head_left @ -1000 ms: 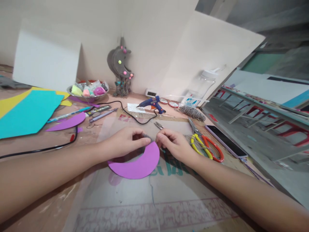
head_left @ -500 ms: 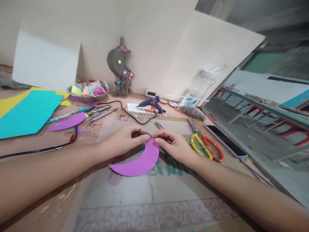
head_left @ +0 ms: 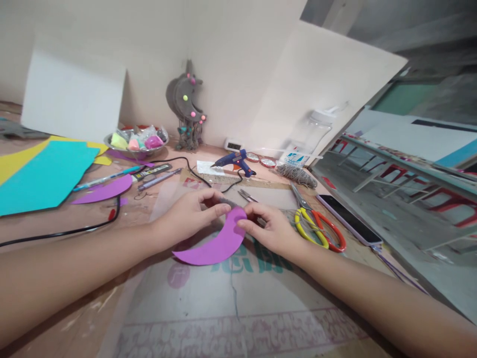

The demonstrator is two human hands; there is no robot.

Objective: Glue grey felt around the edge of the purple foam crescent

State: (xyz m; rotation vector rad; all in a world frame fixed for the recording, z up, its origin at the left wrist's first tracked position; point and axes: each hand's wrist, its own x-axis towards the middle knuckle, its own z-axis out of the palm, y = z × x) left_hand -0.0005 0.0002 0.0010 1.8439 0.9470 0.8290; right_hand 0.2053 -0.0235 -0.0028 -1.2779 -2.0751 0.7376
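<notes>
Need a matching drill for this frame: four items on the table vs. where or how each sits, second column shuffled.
Column 1
1. purple foam crescent
2. glue gun
3. scissors
4. phone

Column 2
A. lying flat, farthest right of the four, screen dark
B. blue, corded, farthest back of the four
C. upper tip pinched between left hand and right hand
D. just right of the right hand, yellow and red handles

Pairs: 1-C, 2-B, 3-D, 4-A
</notes>
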